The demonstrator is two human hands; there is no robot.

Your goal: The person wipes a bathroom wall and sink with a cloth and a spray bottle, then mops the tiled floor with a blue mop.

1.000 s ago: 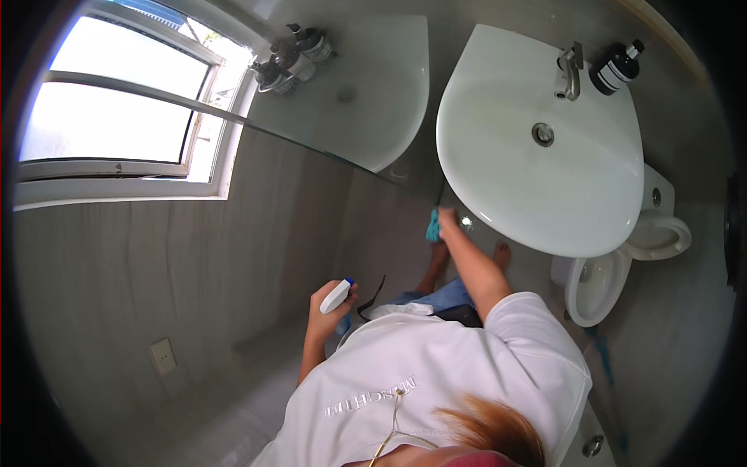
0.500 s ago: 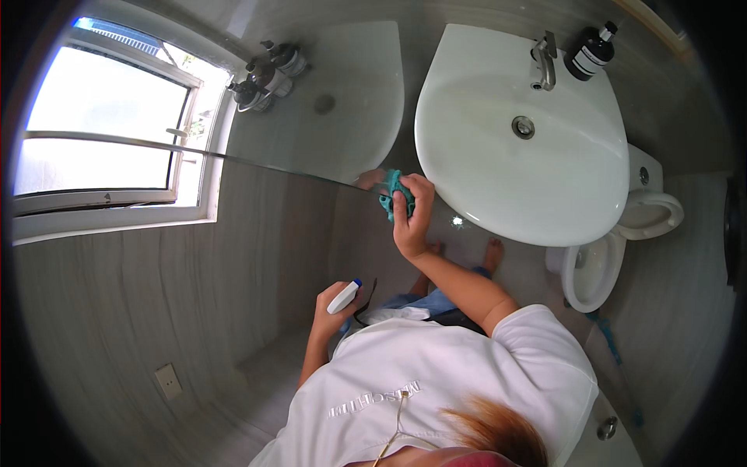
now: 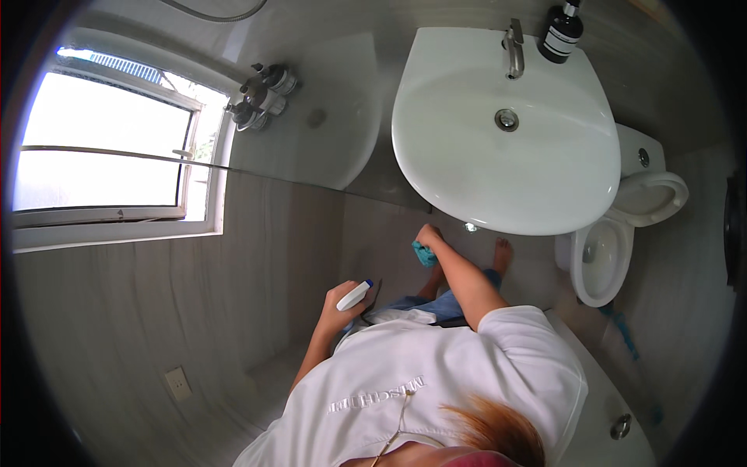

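In my left hand [image 3: 331,308], held low in front of my body, is a spray bottle with a white trigger head [image 3: 355,295] and a blue nozzle tip. My fingers wrap round its neck; the lower part of the bottle is hidden. My right hand [image 3: 429,235] is closed on a crumpled teal cloth [image 3: 424,255], which pokes out below the fist. This hand is just short of the front of the white washbasin [image 3: 459,175], apart from it. Beyond it runs the edge of a glass panel [image 3: 366,194], not touched by the cloth.
A chrome tap [image 3: 515,54] and a dark pump bottle [image 3: 560,35] stand at the basin's back. To the right is a toilet [image 3: 599,261] with its lid raised. An open window [image 3: 109,148] is at left, and several bottles [image 3: 261,97] show near it.
My right hand has drawn the cloth away from the glass panel, back toward my body. The left hand still holds the spray bottle. The whole view has shifted slightly.
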